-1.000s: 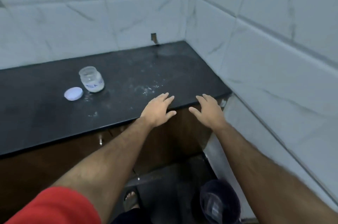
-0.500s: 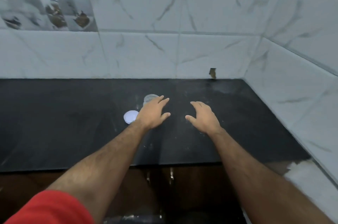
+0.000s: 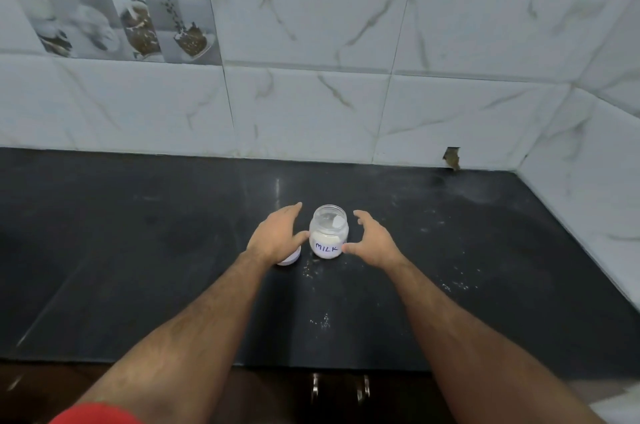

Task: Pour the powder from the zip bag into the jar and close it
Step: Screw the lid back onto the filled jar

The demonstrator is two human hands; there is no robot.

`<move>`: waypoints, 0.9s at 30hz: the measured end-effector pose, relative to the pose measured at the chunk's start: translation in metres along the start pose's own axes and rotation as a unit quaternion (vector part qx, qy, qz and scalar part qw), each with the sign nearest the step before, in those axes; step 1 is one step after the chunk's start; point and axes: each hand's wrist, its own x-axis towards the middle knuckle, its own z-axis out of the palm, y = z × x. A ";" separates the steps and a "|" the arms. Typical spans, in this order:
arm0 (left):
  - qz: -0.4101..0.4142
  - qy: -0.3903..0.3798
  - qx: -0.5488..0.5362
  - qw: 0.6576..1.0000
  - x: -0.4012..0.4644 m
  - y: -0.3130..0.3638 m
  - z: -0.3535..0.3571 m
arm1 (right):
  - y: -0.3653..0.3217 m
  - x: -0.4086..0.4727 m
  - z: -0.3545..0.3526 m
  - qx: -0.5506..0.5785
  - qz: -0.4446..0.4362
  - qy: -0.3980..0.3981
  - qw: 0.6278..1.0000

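A small clear jar (image 3: 328, 233) with a white label reading MILK stands upright and uncapped on the black counter (image 3: 138, 250), with white powder in its lower half. Its white lid (image 3: 290, 258) lies flat just left of it, mostly hidden under my left hand (image 3: 278, 238). My left hand hovers open at the jar's left side, thumb near the glass. On the jar's right, my right hand (image 3: 374, 243) is open, its thumb tip touching or nearly touching the label. No zip bag is in view.
Specks of spilled white powder (image 3: 320, 319) dot the counter in front of the jar and to the right. White marble tiles (image 3: 311, 105) back the counter and form a corner at the right. Two cabinet handles (image 3: 339, 389) show below the front edge.
The view has swung left and up to centre the jar. Both hands have moved forward from the counter's front to either side of the jar, the left now covering the lid.
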 end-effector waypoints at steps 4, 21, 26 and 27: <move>-0.030 -0.035 -0.029 0.999 0.009 -0.004 0.012 | 0.007 0.017 0.014 0.040 0.014 -0.040 0.998; -0.025 -0.068 -0.187 0.980 0.040 -0.002 0.040 | 0.031 0.043 0.048 0.183 -0.006 -0.020 0.983; -0.021 -0.078 -0.251 0.965 0.050 0.003 0.030 | 0.036 0.047 0.036 0.228 -0.025 -0.020 0.973; -0.017 -0.079 -0.261 0.962 0.053 0.005 0.028 | 0.036 0.048 0.032 0.235 -0.031 -0.019 0.971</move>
